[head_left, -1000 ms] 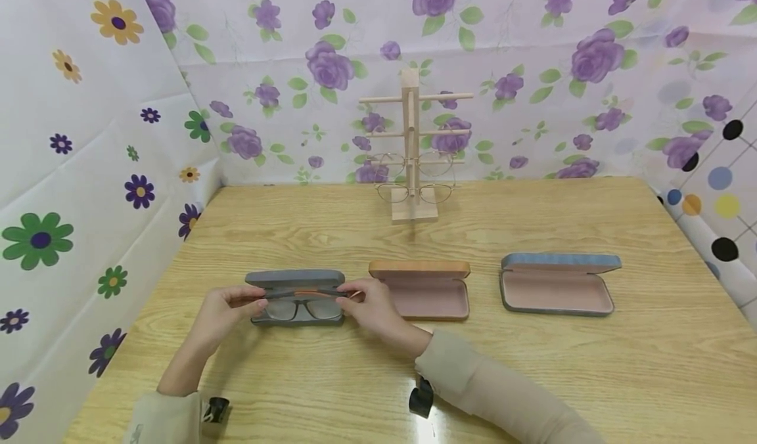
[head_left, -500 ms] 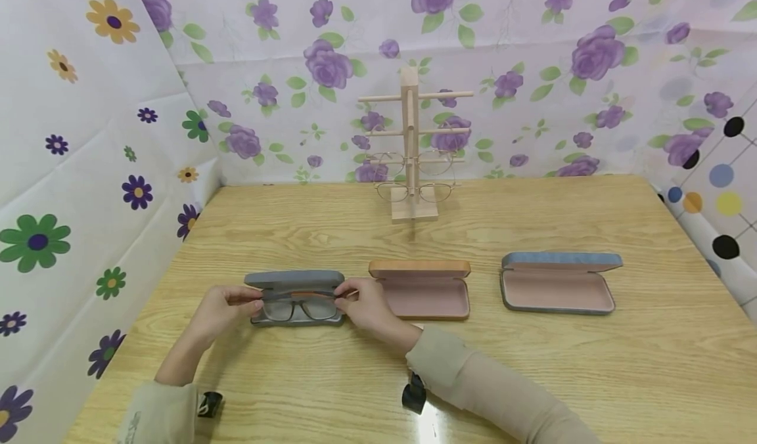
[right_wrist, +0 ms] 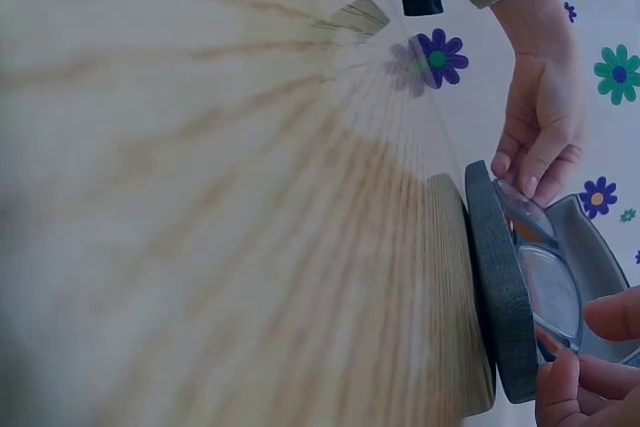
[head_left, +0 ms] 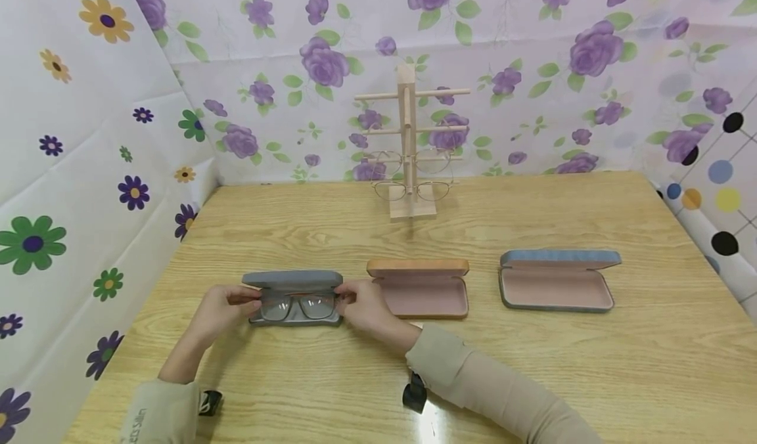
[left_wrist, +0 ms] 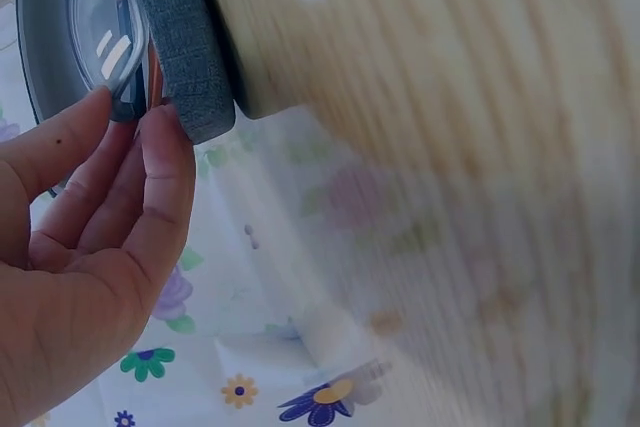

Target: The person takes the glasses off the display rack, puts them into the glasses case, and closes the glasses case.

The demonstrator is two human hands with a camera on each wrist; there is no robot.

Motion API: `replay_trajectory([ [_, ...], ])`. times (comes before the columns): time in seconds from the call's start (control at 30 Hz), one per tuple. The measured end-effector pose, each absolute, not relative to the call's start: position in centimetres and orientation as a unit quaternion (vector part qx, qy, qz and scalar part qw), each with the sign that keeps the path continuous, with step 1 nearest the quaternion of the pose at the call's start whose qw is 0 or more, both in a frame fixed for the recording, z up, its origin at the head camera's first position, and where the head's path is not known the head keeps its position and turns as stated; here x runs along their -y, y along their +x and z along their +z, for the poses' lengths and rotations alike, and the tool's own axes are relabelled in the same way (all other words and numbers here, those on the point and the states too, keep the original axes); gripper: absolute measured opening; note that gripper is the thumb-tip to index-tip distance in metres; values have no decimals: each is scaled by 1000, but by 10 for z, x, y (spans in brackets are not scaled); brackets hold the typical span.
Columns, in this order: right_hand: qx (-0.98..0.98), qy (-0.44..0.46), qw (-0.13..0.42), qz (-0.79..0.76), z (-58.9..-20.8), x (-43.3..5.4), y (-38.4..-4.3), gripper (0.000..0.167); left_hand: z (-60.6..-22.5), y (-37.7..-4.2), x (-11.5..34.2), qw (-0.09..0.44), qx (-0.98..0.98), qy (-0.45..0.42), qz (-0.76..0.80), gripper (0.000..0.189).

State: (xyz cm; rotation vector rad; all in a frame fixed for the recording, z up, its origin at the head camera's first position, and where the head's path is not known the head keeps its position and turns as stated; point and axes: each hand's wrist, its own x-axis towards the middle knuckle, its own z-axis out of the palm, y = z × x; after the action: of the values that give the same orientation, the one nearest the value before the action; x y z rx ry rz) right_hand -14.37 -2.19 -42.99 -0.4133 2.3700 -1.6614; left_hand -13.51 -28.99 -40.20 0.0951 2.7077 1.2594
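Observation:
A pair of dark-framed eyeglasses [head_left: 317, 307] with orange inside the temples sits in the open grey glasses case [head_left: 292, 278], lenses toward the near side. My left hand [head_left: 221, 314] pinches the glasses at their left end between thumb and fingers. At the other end, my right hand [head_left: 368, 309] pinches them the same way. In the left wrist view, the left fingertips are beside one lens, right at the end of the case [left_wrist: 195, 62]. The right wrist view shows both hands at opposite ends of the glasses [right_wrist: 550, 287], whose folded temples are partly hidden.
Right of the grey case lies an open orange case [head_left: 418, 268] with pink lining, then an open blue one [head_left: 558, 259]. Behind them stands a wooden display rack [head_left: 407, 122] bearing two pairs of thin-rimmed glasses [head_left: 434, 191]. Flowered sheets [head_left: 266, 30] border the table [head_left: 378, 372].
Between the two hands, the glasses have sunk lower into the grey case and tilted, so the temples show less behind the lenses. Both hands have kept their hold and shifted slightly left.

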Motion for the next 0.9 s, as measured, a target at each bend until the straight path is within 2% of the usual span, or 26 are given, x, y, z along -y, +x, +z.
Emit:
replay_trajectory([
  [0.33, -818, -180, 137, -529, -425, 21, -139, 43, -402, -136, 288, 52, -918, 37, 391, 20],
  [0.53, -815, -189, 142, -529, -424, 20, -136, 48, -400, -135, 288, 51, -921, 37, 383, 21],
  [0.9, -802, -148, 162, -555, -420, 16, -130, 47, -402, -132, 290, 65, -914, 42, 399, 24],
])
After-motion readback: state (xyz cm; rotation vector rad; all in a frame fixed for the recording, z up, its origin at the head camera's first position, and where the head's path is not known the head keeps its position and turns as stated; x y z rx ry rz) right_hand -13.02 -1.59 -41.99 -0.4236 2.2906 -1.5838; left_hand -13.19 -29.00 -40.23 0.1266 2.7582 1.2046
